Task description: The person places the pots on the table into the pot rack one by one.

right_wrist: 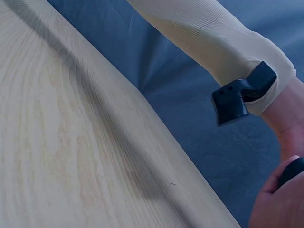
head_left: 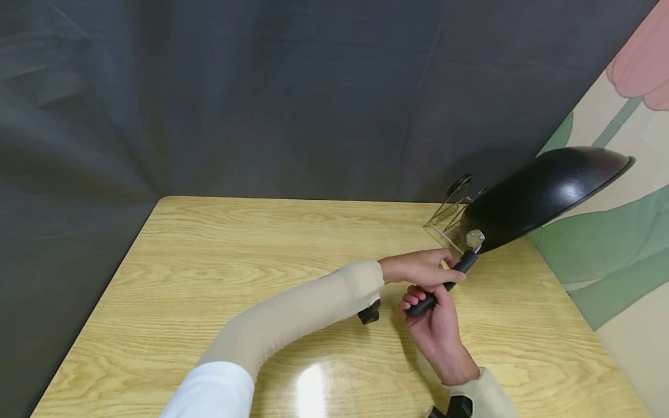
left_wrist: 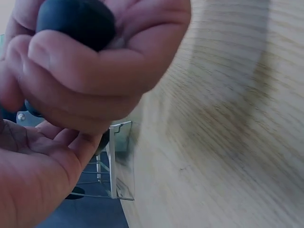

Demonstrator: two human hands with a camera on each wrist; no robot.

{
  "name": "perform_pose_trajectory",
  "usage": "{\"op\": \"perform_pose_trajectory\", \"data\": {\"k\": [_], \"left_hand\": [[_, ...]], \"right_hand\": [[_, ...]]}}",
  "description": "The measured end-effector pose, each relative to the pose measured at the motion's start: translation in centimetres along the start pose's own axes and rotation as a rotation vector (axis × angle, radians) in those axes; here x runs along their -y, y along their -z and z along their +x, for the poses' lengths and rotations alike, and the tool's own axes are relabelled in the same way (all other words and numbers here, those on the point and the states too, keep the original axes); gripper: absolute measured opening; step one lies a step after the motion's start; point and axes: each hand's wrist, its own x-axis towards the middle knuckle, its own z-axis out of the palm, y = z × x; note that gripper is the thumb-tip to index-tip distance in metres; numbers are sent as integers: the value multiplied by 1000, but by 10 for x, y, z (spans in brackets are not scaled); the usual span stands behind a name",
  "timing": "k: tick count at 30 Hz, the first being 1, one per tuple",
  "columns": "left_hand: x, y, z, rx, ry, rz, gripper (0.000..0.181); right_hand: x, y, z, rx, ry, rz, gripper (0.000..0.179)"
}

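Observation:
A black wok (head_left: 543,191) stands tilted on its edge at the table's back right, its rounded underside facing up and left. Its black handle (head_left: 467,261) slants down toward me from a riveted metal bracket (head_left: 475,239). My right hand (head_left: 436,325) grips the handle's far end, fingers curled round it, palm up. Just above, my left hand (head_left: 420,268) reaches across from the left and holds the handle between thumb and fingers, nearer the bracket. In the left wrist view, the right hand (left_wrist: 95,71) covers much of the handle, and the left hand (left_wrist: 33,166) lies beneath.
A wire rack (head_left: 444,223) stands on the wooden table (head_left: 261,249) against the wok's left side. A dark curtain (head_left: 313,104) hangs behind the back edge. A patterned wall (head_left: 622,249) borders the right side. Black camera mounts (head_left: 370,312) sit at both wrists.

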Motion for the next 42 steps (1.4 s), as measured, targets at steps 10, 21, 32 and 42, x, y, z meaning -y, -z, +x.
{"op": "perform_pose_trajectory", "data": {"k": [10, 21, 32, 42], "left_hand": [[12, 5, -9, 60, -53, -65, 30], [37, 19, -23, 104, -57, -96, 46], [58, 37, -50, 121, -75, -160, 43], [79, 51, -75, 91, -75, -139, 49]], "right_hand": [[-4, 1, -2, 13, -2, -94, 20], [-10, 2, -4, 14, -80, -213, 31], [-25, 6, -10, 76, -219, -203, 25], [-37, 3, -20, 138, -335, -216, 23]]}}
